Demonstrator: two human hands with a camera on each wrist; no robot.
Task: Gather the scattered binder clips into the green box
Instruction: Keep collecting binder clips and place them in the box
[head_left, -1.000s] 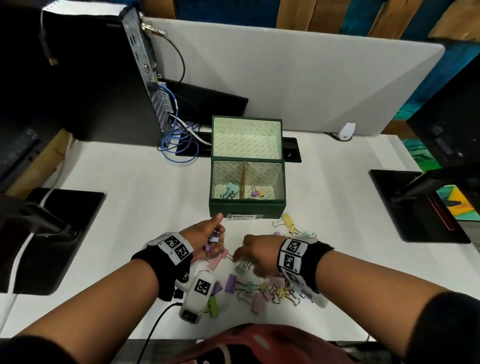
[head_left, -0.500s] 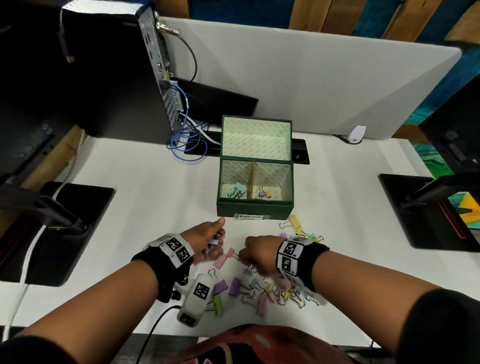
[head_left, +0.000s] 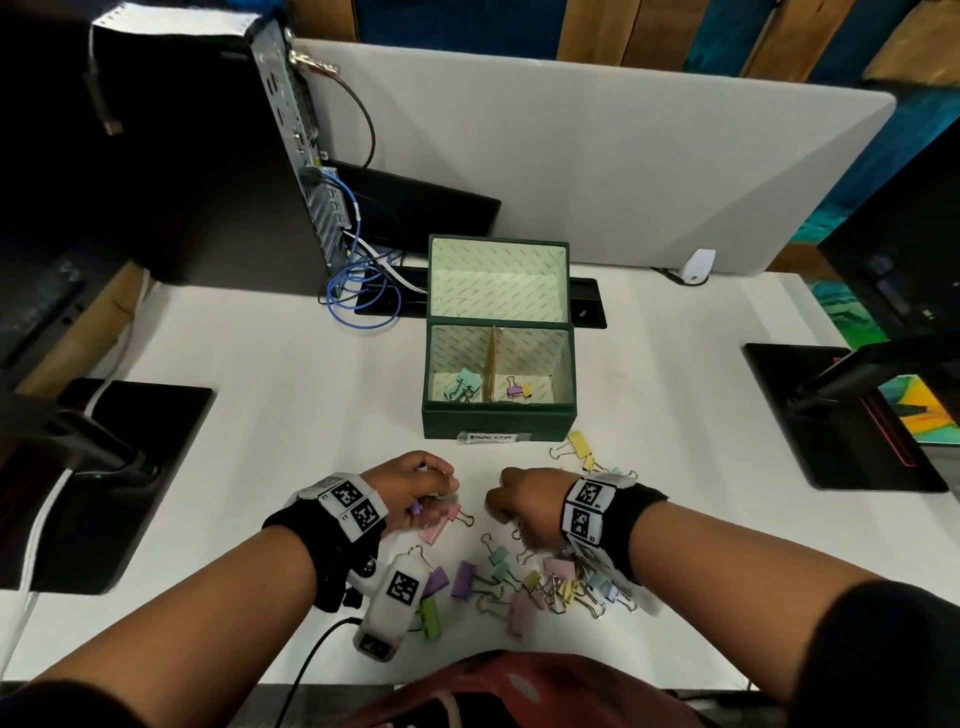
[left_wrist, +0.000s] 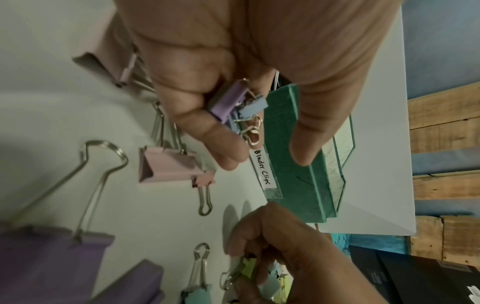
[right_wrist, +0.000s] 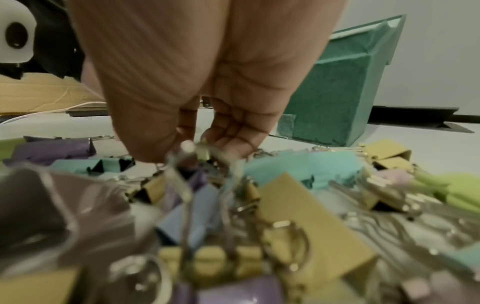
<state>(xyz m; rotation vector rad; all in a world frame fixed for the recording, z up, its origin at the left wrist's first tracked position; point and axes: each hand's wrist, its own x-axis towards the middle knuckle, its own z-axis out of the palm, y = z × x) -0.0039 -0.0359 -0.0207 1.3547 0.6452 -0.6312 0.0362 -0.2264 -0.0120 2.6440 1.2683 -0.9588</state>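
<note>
The green box (head_left: 498, 422) stands open at mid-table, its lid tipped back. Teal clips (head_left: 464, 382) lie in its left compartment, a purple and a yellow clip (head_left: 519, 389) in its right one. My left hand (head_left: 434, 486) hovers in front of the box with its fingers curled round small purple and blue clips (left_wrist: 235, 103). My right hand (head_left: 506, 506) is beside it and pinches a small yellow-green clip (right_wrist: 202, 153). Pink clips (head_left: 441, 522) lie under the left hand. A heap of scattered pastel clips (head_left: 545, 582) lies near the front edge.
Yellow clips (head_left: 579, 447) lie by the box's right front corner. Black monitor bases stand at the left (head_left: 119, 467) and right (head_left: 831, 415). A computer tower (head_left: 291, 156) with blue cables (head_left: 363, 296) stands back left, before a grey divider panel (head_left: 623, 156).
My left thumb, which pointed toward the box, has curled in over the held clips. My right hand has drawn slightly back from the pink clips.
</note>
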